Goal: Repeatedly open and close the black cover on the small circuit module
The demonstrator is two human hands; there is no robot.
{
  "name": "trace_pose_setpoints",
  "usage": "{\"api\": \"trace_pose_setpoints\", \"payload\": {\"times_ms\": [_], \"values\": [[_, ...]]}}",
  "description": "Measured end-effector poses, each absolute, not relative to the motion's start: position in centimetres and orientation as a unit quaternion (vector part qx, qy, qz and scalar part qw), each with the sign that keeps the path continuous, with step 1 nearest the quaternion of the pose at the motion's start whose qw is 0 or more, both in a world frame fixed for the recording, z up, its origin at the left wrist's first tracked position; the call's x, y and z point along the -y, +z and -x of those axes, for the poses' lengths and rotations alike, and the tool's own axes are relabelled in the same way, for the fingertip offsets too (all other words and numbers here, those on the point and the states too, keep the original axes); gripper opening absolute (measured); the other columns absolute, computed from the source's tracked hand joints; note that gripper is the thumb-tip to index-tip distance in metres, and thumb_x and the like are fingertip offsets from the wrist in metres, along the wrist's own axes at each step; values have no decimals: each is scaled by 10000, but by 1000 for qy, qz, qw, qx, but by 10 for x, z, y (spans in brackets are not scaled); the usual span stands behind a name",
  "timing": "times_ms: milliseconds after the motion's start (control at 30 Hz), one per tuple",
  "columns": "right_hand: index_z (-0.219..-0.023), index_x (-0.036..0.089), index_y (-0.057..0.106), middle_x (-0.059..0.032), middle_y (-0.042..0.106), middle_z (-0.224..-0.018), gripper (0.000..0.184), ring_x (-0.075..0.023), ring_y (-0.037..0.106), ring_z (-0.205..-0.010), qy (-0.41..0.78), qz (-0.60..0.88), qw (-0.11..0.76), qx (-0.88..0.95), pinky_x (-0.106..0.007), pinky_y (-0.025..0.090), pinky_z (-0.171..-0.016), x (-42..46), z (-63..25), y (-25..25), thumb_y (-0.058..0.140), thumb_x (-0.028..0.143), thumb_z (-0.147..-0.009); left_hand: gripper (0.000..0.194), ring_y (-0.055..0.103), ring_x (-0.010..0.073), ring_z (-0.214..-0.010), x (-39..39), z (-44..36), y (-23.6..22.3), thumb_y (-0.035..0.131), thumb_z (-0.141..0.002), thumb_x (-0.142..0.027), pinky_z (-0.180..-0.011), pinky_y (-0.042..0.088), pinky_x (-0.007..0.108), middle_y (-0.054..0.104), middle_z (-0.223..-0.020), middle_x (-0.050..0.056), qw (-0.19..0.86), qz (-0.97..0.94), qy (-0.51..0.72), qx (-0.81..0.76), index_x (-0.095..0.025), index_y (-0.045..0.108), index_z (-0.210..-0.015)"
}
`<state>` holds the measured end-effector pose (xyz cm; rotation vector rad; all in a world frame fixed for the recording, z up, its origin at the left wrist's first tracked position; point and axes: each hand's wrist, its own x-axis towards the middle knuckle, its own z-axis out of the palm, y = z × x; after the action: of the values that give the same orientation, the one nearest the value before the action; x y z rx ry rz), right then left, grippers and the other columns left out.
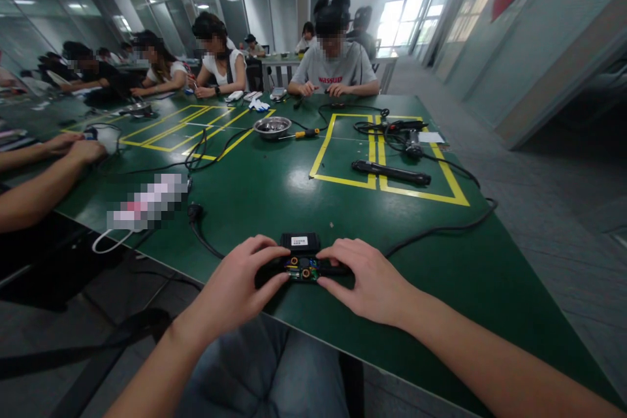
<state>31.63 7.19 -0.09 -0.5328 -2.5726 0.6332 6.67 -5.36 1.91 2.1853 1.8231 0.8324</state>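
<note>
Near the table's front edge lies a small circuit board (302, 269) with copper coils, in an opened black case with a cord at each end. My left hand (247, 274) holds its left end between thumb and fingers. At the right end, my right hand (365, 279) pinches the case the same way. Just behind the board rests a black cover (300, 242) with a white label. The fingers partly hide the case ends. A black power plug (194, 211) lies to the left, its cord running toward my left hand.
Beyond are a black bar-shaped tool (390, 172), tangled cables (392, 130), a metal bowl (272, 127) and a yellow-black screwdriver (306, 134). A blurred white object (149, 201) lies at left, near another person's hands (83, 147). A person in grey (336, 68) sits opposite.
</note>
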Motion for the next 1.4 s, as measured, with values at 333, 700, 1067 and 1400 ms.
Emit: {"api": "trace_pose_setpoints", "payload": {"times_ms": [333, 700, 1067, 1400], "values": [[-1172, 211, 718, -28, 721, -951, 264, -216, 703, -829, 240, 187, 222, 926, -351, 525, -752, -75, -319, -5, 808, 206, -923, 366, 740, 213, -938, 53, -61, 22, 860, -927, -234, -804, 551, 291, 770, -1028, 34, 160, -726, 265, -615, -242, 793, -1286], [-891, 227, 559, -34, 650, -847, 148, -224, 608, -806, 236, 157, 252, 925, -354, 450, -716, -76, -321, 2, 583, 105, -970, 126, 709, 237, -958, 54, -55, 34, 701, -1005, -167, -895, 513, 387, 787, -1006, 37, 100, -756, 237, -601, -233, 783, -935], [-919, 230, 573, -47, 677, -890, 143, -238, 605, -830, 232, 167, 228, 931, -384, 451, -755, -74, -318, 5, 602, 91, -931, 256, 735, 292, -1157, 11, -70, 16, 729, -1018, -247, -1041, 594, 481, 810, -1261, 88, 105, -720, 272, -629, -259, 819, -1257], [-936, 241, 505, -21, 631, -866, 209, -222, 588, -787, 246, 208, 223, 920, -356, 423, -720, -72, -318, 7, 647, 103, -869, 296, 729, 258, -1111, 44, -69, 20, 614, -1080, -277, -969, 601, 400, 794, -1225, 109, 110, -746, 367, -545, -253, 805, -1305]]}}
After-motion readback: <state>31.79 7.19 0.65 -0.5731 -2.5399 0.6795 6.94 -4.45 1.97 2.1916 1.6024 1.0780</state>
